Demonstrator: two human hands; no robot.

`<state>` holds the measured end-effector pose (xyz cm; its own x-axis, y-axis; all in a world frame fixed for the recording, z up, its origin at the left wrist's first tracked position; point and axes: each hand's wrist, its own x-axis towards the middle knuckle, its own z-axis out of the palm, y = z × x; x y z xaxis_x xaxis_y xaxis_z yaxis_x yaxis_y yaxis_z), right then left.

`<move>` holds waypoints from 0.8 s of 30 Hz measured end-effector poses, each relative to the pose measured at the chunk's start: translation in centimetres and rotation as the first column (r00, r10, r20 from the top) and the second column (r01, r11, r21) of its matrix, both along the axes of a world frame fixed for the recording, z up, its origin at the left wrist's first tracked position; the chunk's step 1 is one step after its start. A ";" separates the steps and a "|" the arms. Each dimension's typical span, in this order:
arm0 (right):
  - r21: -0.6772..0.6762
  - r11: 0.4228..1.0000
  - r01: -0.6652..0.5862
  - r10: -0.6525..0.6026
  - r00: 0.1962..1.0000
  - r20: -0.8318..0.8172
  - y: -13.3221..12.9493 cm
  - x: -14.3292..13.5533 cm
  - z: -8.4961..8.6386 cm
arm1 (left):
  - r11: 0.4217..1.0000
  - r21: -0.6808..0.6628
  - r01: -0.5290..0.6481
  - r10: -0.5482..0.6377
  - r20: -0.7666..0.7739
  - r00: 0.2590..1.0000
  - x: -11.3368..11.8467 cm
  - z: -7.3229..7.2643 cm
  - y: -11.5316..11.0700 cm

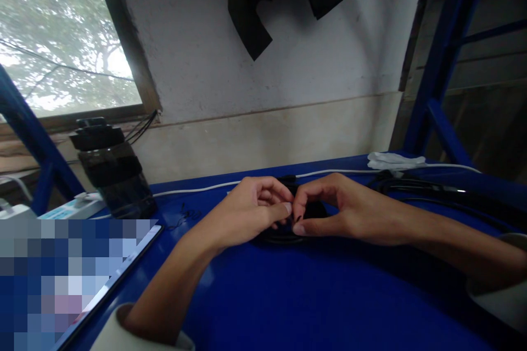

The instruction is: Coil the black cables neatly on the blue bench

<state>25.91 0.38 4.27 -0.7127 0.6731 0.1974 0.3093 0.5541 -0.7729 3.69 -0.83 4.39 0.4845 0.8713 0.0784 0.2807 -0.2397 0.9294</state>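
Right hand [343, 205] arched, thumb and forefinger pinching small black piece [298, 220], barely visible between tips. Left hand [251, 214] half curled, fingertips just beside; couldn't tell whether it gripped anything. Piece sat above black coiled cable [284, 239] on glossy blue tabletop [288, 296]. 1 smoky plastic bottle [117, 175] stood left.

Left hand [249, 209], right hand [346, 205] bare; left sleeve [109, 333], right sleeve [502, 303] pale greyish-white, loose, wide-cuffed.
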 end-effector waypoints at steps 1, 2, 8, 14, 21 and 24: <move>0.001 1.000 0.000 0.000 1.000 0.000 0.0 0.0 0.0 | 1.000 -0.005 0.003 -0.003 -0.005 1.000 0.0 0.0 0.0; 0.002 1.000 0.002 -0.002 1.000 0.000 0.0 0.0 0.0 | 1.000 -0.011 0.004 -0.004 -0.012 1.000 -0.1 0.1 0.0; -0.018 1.000 0.022 -0.022 1.000 0.012 0.0 -0.1 0.0 | 0.999 -0.021 0.025 -0.027 -0.090 0.996 -0.6 0.9 -0.4; -0.038 0.999 0.025 -0.025 1.000 0.004 0.0 -0.1 0.0 | 0.999 0.000 0.034 -0.034 -0.135 0.990 -0.5 0.6 -0.4; -0.028 0.999 0.038 -0.038 0.999 0.015 0.3 0.0 -0.3 | 0.999 0.022 0.044 -0.041 -0.123 0.992 -0.3 0.3 -0.3; -0.034 0.998 0.049 -0.049 0.999 0.010 0.4 0.0 -0.3 | 0.998 0.032 0.052 -0.048 -0.105 0.993 -0.2 0.2 -0.3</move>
